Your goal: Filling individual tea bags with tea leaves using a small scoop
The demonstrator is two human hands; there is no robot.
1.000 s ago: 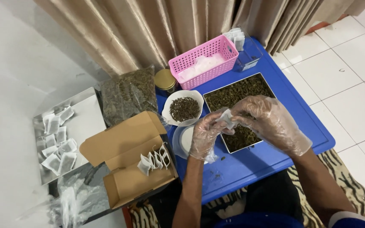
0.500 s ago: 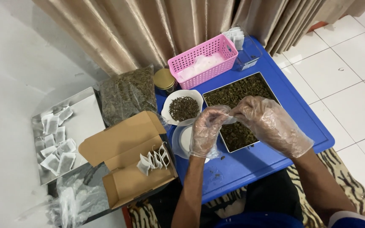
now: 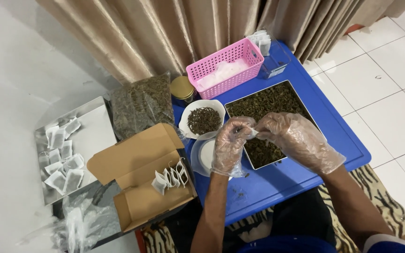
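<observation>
Both of my hands wear clear plastic gloves and meet over the left edge of a square metal tray [image 3: 298,96] filled with dried green leaves. My left hand [image 3: 229,145] and my right hand [image 3: 296,138] pinch a small white tea bag [image 3: 252,133] between their fingertips; most of the bag is hidden by the fingers. A white bowl [image 3: 203,120] of dark dried leaves sits just left of my left hand, and a round white dish [image 3: 204,154] lies under it.
A pink basket [image 3: 226,68] with white bags, a clear box [image 3: 273,56] and a gold-lidded jar [image 3: 183,88] stand at the back of the blue table [image 3: 333,131]. Left: a bag of dried leaves [image 3: 141,105], a cardboard box [image 3: 141,175] holding filled tea bags, a metal tray [image 3: 71,150] with several more.
My hands have closed tighter on the tea bag, which showed as a flat white square a second ago and is now mostly hidden. Both hands dropped slightly.
</observation>
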